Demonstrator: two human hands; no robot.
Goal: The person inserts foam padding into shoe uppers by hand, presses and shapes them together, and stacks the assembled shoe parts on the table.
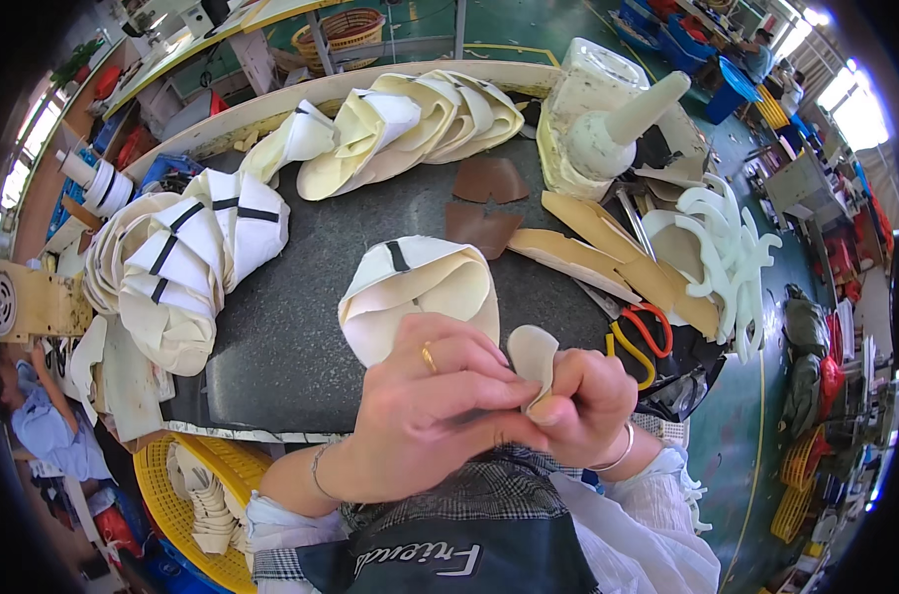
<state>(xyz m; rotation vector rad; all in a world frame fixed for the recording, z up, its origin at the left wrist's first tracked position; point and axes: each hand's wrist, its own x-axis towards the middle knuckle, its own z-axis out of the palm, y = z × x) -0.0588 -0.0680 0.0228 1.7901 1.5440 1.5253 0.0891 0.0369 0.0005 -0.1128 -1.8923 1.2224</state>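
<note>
A small off-white rounded piece of sheet material point(534, 356) stands up between my two hands, bent along its lower part. My right hand point(593, 401) is closed around its lower end, thumb against it. The fingertips of my left hand point(435, 411), which wears a ring, pinch the same piece from the other side. Just beyond my left hand, a cream fabric shoe upper point(370, 287) with a short black strip rests on the dark stone worktop point(281, 327). My left hand covers its near edge.
Stacked cream uppers line the worktop's left point(172, 272) and back point(410, 129). Brown leather pieces point(484, 230) lie near a white glue pot point(583, 148). Scissors with red and yellow handles point(648, 337) lie right, beside tan shaped pieces point(628, 252). A yellow basket point(157, 485) stands lower left.
</note>
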